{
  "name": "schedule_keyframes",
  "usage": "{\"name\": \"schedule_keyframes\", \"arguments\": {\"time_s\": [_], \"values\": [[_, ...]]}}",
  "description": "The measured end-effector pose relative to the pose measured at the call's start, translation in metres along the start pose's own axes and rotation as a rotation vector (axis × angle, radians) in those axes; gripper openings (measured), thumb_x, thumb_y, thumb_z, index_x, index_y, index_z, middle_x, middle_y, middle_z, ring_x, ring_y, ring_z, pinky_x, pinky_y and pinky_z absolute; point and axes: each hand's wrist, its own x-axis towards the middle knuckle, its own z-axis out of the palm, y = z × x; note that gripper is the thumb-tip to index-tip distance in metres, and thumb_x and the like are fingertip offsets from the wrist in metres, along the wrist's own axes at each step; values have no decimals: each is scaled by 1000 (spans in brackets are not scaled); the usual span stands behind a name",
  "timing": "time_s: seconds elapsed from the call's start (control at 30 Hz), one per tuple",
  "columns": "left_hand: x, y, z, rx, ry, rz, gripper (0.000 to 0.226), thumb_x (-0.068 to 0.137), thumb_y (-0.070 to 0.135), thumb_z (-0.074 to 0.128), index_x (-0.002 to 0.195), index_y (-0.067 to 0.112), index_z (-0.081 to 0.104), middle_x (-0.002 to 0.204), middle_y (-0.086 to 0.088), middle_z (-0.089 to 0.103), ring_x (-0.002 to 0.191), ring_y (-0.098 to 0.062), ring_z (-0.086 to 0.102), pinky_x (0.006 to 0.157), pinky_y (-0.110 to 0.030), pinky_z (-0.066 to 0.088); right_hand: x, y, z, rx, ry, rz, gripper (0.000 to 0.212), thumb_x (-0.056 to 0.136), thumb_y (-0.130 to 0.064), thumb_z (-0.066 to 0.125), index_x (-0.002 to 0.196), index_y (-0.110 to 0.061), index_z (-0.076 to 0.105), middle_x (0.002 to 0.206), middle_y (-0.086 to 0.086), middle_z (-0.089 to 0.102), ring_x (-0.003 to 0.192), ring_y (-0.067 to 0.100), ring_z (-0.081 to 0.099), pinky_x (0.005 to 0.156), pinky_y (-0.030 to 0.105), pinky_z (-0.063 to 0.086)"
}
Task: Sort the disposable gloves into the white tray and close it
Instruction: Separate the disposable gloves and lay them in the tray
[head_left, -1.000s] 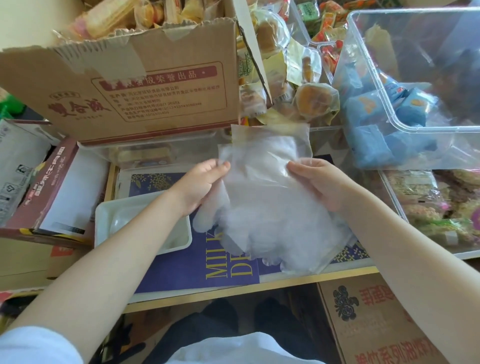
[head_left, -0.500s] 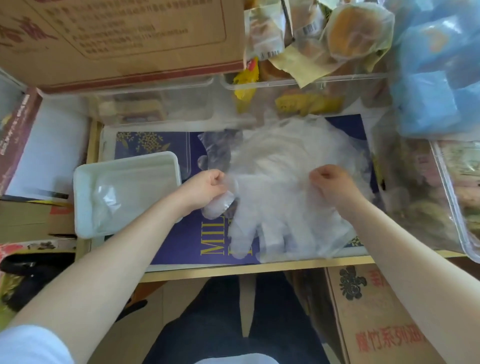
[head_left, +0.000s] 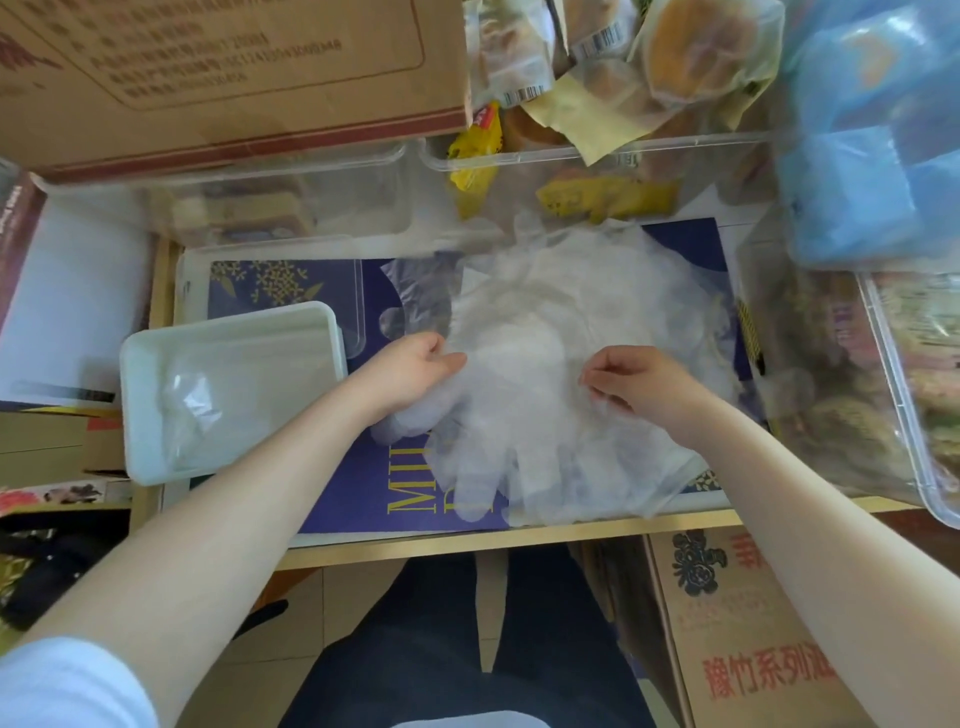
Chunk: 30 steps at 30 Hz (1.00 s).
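A heap of clear disposable gloves (head_left: 550, 364) lies spread on the blue printed mat (head_left: 374, 483) in the middle of the table. My left hand (head_left: 410, 371) pinches the heap's left edge. My right hand (head_left: 636, 387) pinches the thin plastic on the right side of the heap. The white tray (head_left: 150, 457) sits open to the left of my left hand, with a crumpled clear glove (head_left: 187, 410) inside it. A clear flat lid (head_left: 358, 296) lies behind the tray, partly under the heap.
A cardboard box (head_left: 234, 67) stands at the back left. Clear bins of wrapped snacks (head_left: 613, 78) crowd the back and right, with blue packets (head_left: 872, 156) at upper right. Another printed carton (head_left: 748, 649) sits on the floor below the table edge.
The glove heap has been lowered from in front of me onto the mat and spread out. Both hands came down with it, and the camera tilted downward.
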Motion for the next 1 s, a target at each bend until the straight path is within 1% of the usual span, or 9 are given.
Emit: {"name": "schedule_keyframes", "arguments": {"time_s": [0.1, 0.3, 0.37, 0.43, 0.53, 0.6, 0.7, 0.83, 1.0], "values": [[2, -3, 1, -13, 11, 24, 22, 90, 27, 60, 97, 6, 62, 90, -11, 65, 80, -21, 57, 73, -36, 44, -1, 1, -5, 20, 35, 19, 17, 91, -2, 51, 77, -6, 59, 58, -4, 58, 43, 3, 44, 40, 11, 34], [-4, -6, -5, -255, -37, 43, 13, 92, 17, 57, 79, 16, 55, 76, -12, 53, 71, -19, 41, 56, -27, 29, -11, 7, -27, 546, 208, -32, 40, 88, 2, 39, 58, -17, 58, 80, -1, 69, 66, 16, 57, 63, 30, 39], [-5, -4, -7, -248, -60, 31, 13, 93, 22, 55, 82, 15, 57, 78, -7, 54, 73, -17, 44, 60, -25, 32, -19, 8, -32, 722, 214, -70, 53, 84, 6, 29, 48, -17, 60, 81, 3, 69, 67, 20, 52, 64, 29, 40], [-4, 2, -8, -305, -79, 13, 19, 95, 30, 51, 84, 17, 59, 82, -3, 57, 79, -16, 50, 66, -26, 37, -24, 7, -35, 756, 233, -74, 43, 84, 3, 30, 61, -12, 63, 70, 1, 68, 65, 17, 42, 63, 24, 38], [-2, 16, -11, -416, -82, -45, 24, 96, 37, 46, 89, 19, 61, 83, -3, 59, 74, -17, 55, 61, -26, 40, -29, -1, -35, 547, 290, -25, 25, 96, -21, 43, 86, -16, 66, 59, -9, 58, 59, 10, 35, 57, 21, 29], [1, 24, -11, -372, -96, -50, 25, 93, 35, 52, 98, 14, 63, 80, -1, 60, 70, -15, 55, 58, -25, 41, -35, -7, -33, 382, 404, -28, 14, 92, -28, 57, 92, -20, 68, 70, -9, 60, 65, 8, 49, 63, 23, 43], [3, 31, -11, -182, -82, 42, 20, 90, 29, 60, 95, 10, 63, 75, 1, 60, 67, -13, 55, 57, -23, 41, -51, -22, -34, 205, 703, -280, 13, 89, -20, 61, 95, -17, 72, 79, -4, 67, 74, 7, 59, 74, 27, 50], [-1, 37, -10, -177, -51, 113, 19, 92, 27, 56, 80, 13, 57, 64, 2, 53, 53, -8, 46, 46, -17, 35, -69, -49, -23, -192, 940, -606, 21, 92, -17, 52, 99, -14, 72, 55, -10, 49, 51, 8, 43, 54, 14, 36], [-5, 32, -10, -296, -22, 76, 11, 93, 22, 55, 86, 13, 56, 75, -1, 58, 64, -12, 52, 53, -19, 40, -73, -62, -25, -359, 1037, -558, 35, 88, -12, 47, 117, -15, 66, 52, -12, 46, 45, 5, 37, 55, 23, 38]]}}
